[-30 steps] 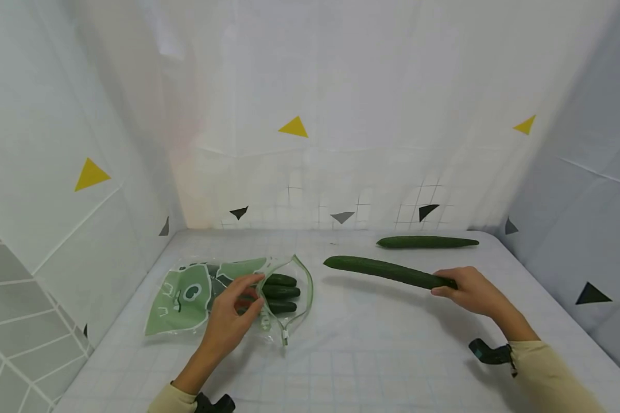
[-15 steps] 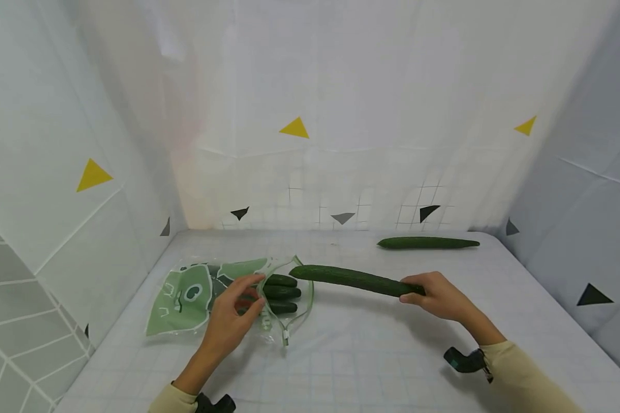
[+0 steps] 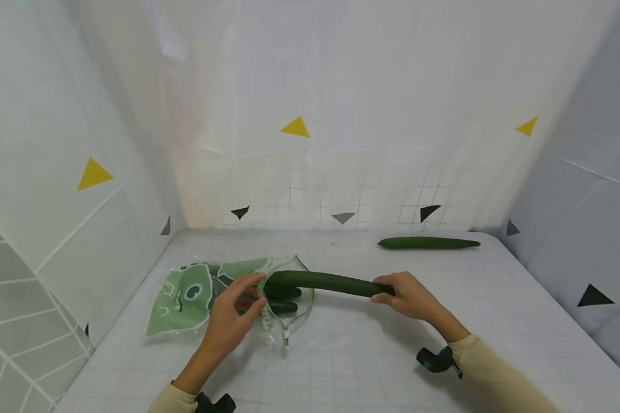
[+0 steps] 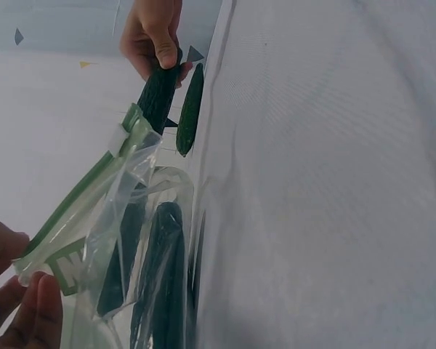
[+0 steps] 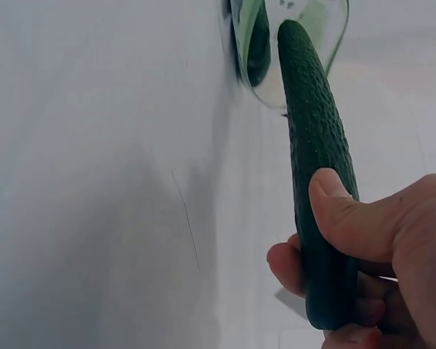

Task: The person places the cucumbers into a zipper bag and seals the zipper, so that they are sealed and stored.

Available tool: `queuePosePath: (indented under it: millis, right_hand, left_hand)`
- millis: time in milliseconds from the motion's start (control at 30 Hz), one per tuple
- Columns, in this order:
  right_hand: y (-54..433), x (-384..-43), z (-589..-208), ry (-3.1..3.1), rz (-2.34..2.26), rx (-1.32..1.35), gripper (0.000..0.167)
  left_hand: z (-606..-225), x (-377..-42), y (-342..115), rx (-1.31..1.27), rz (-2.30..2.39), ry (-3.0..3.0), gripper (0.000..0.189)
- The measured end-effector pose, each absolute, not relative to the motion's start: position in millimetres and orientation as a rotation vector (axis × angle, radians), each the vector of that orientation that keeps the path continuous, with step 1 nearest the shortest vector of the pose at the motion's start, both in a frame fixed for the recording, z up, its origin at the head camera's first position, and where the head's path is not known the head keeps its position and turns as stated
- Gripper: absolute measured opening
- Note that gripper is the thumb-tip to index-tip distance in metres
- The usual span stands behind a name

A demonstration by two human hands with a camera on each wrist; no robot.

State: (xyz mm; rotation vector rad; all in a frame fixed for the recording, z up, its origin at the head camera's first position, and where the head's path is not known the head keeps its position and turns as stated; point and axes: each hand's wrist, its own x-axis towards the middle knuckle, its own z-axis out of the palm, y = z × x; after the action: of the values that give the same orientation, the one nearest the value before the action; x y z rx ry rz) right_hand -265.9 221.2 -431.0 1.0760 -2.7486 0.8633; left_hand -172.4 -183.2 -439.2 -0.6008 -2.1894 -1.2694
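My right hand (image 3: 408,297) grips a long dark green cucumber (image 3: 336,283) near its right end. The cucumber's far tip is at the mouth of a clear zip bag (image 3: 181,304) with a green cartoon print, lying on its side. My left hand (image 3: 233,310) pinches the bag's upper edge between thumb and fingers, as the left wrist view shows at the green zip strip (image 4: 76,200). Several cucumbers (image 4: 160,269) lie inside the bag, their ends toward the opening. From the right wrist, the held cucumber (image 5: 316,145) points at the open bag mouth (image 5: 265,94).
Another cucumber (image 3: 429,243) lies by itself at the back right of the white table (image 3: 351,367). White sheet walls with yellow and dark triangles stand behind the table and at both sides.
My right hand has moved left with the cucumber, bringing its tip from apart from the bag to the bag's mouth. My left hand and the bag have stayed in place.
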Motion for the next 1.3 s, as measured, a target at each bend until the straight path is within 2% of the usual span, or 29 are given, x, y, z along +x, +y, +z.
queuePosePath:
  millis: [533,1000,1300]
  right_hand:
    - [166,-256,-438,-2.715,0.907,1.132,0.019]
    - [117,-247,-438,-2.567,0.861,1.326,0.009]
    - [87,-243,-433,-2.503,0.846,1.373,0.014]
  left_hand:
    - [-441,-172,-183,-0.621,-1.249,-2.173,0.048]
    - [-438,-172,-180,-0.66,-1.197,-2.156,0.049]
    - [-439,-173,-182,-0.663,-1.195,-2.163,0.048]
